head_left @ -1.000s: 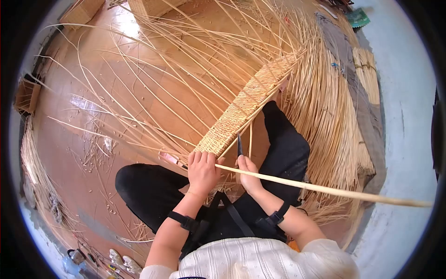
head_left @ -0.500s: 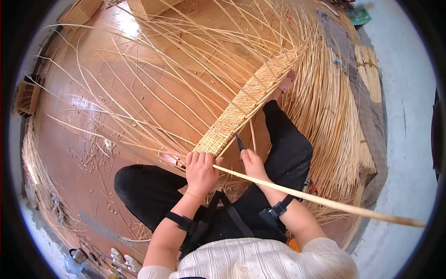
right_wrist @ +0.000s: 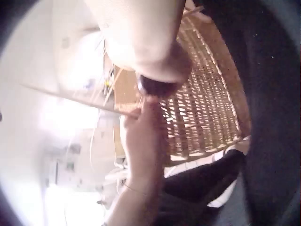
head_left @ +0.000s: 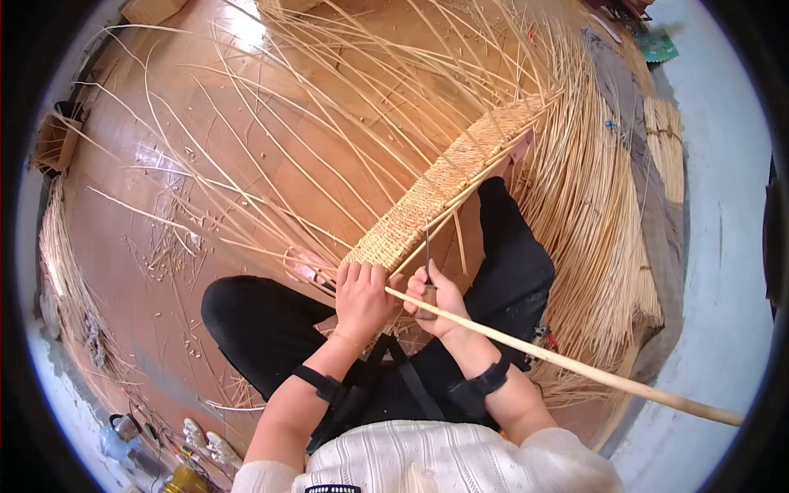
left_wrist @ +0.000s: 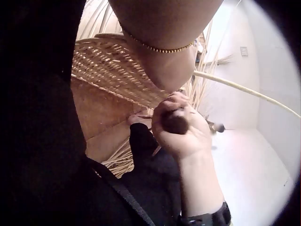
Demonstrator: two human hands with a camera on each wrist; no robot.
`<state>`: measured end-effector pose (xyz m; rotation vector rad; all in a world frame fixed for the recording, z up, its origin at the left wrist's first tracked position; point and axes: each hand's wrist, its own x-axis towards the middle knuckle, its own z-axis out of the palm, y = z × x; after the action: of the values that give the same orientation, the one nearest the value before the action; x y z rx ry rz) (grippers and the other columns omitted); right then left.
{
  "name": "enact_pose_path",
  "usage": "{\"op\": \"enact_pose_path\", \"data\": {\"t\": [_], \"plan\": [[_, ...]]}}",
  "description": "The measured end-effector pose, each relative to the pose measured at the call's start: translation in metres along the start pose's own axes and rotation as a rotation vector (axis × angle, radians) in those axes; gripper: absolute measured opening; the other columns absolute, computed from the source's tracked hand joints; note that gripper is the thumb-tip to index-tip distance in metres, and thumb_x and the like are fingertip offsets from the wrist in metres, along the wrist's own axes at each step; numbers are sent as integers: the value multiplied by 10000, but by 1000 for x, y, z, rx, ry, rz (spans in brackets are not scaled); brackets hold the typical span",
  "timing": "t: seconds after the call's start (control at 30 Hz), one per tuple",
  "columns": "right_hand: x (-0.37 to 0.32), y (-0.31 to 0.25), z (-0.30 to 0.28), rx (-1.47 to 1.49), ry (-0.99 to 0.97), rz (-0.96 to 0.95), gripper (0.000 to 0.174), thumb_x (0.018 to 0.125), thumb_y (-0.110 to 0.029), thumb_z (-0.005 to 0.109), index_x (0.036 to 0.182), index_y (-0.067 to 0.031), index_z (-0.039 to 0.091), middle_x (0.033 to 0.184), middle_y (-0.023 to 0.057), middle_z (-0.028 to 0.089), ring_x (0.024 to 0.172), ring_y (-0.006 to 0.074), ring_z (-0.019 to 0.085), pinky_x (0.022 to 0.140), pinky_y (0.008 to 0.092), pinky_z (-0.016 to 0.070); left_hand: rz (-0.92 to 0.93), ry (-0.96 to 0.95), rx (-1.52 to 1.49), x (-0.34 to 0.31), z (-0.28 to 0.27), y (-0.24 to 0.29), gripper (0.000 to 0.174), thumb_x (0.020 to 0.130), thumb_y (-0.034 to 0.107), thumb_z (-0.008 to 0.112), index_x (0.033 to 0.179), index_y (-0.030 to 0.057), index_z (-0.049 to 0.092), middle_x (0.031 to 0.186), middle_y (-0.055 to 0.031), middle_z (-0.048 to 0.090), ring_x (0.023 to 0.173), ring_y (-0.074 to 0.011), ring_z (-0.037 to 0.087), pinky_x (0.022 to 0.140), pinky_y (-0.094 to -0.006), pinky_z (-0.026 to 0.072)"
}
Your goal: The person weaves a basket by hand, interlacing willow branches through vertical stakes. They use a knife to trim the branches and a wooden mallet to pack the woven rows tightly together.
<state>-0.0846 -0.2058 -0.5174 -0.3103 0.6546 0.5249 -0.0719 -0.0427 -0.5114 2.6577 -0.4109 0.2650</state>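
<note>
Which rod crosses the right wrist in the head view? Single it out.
The thick rod running out from the left hand; the thin rods lie piled at right or spread about the panel.

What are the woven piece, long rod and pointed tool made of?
Woven piece: probably plant stems, dull tan, from uneven strands.
Long rod: likely peeled stem, smooth, no bark showing.
Tool: dark, thin shaft suggests metal; rounded brown handle possibly wood, finish unclear.
</note>
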Motion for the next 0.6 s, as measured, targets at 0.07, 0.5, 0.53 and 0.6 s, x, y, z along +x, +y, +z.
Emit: {"op": "enact_pose_path", "data": {"t": [0.07,0.5,0.53,0.6], "plan": [[12,-1,-3,-460,182,-232,403,1057,-429,418,832,-104,498,694,42,534,582,182,542,546,310,456,-1,-17,-14,-1,0,0,230,806,226,697,794,58,541,788,-111,543,845,-308,540,862,-422,404],[-37,-45,36,-55,281,-85,333,1039,-402,466,855,-126,493,703,18,484,591,169,488,583,318,442,28,-17,-79,0,-6,-3,252,840,257,692,778,61,547,766,-104,541,807,-299,536,840,-416,407],[-54,-51,39,-120,229,-116,324,1038,-398,472,872,-122,510,709,20,493,606,168,497,585,324,445,21,-1,-80,1,-6,-4,255,838,258,694,768,61,547,759,-105,543,803,-300,537,839,-410,412],[-91,-73,19,-207,180,-155,331,1028,-413,493,919,-104,541,735,31,530,626,178,527,601,302,463,15,43,-80,2,-6,-6,273,836,263,701,738,62,544,736,-103,548,794,-304,541,839,-399,424]]}}
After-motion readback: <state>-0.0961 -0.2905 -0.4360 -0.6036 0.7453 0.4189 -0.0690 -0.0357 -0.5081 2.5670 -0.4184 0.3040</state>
